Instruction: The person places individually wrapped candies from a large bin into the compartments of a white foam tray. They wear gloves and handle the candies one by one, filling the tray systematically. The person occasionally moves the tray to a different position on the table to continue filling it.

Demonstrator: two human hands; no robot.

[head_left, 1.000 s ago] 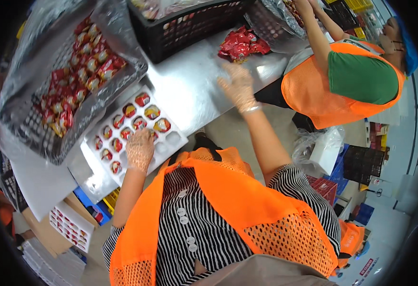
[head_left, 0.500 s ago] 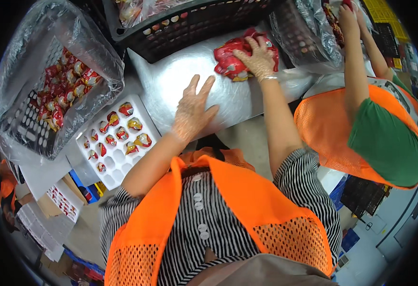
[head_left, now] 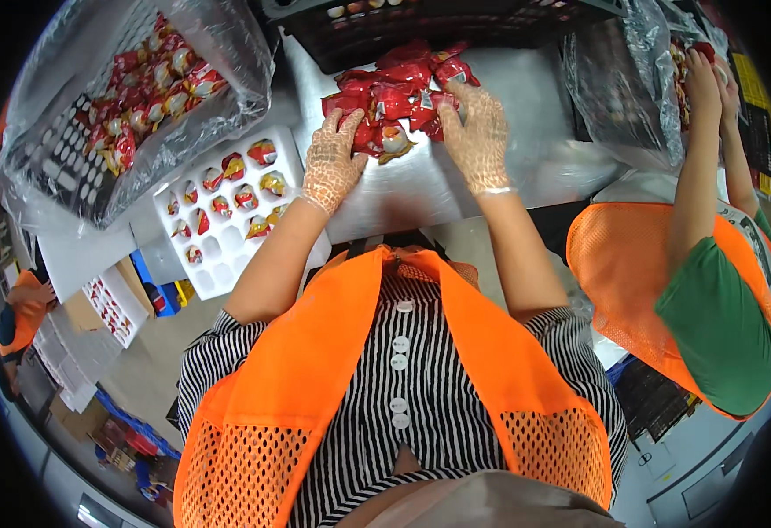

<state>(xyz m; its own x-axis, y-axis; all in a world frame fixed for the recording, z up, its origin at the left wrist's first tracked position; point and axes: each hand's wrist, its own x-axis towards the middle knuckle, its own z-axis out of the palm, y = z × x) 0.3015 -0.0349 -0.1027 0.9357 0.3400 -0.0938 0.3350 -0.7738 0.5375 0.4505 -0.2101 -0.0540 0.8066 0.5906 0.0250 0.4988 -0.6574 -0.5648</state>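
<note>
A loose pile of small red-and-gold wrapped packets (head_left: 394, 99) lies on the metal table between my two gloved hands. My left hand (head_left: 333, 163) rests at the pile's left edge, fingers spread and touching the nearest packets. On the other side my right hand (head_left: 476, 132) lies along the pile, its fingers stretched out against it. Both wear thin clear gloves. Left of my left forearm, a white molded tray (head_left: 218, 251) has wrapped packets in several of its cups, while nearer cups are bare.
A plastic-lined crate (head_left: 51, 150) of similar packets stands at the left. Along the table's far edge is a black crate (head_left: 456, 26). A clear plastic bag (head_left: 619, 97) hangs at the right, beside a co-worker in an orange vest (head_left: 627, 255) handling a red packet.
The packets have slid left and spread out in front of me. My right hand has come left with them, and my left hand has moved up to the pile's edge.
</note>
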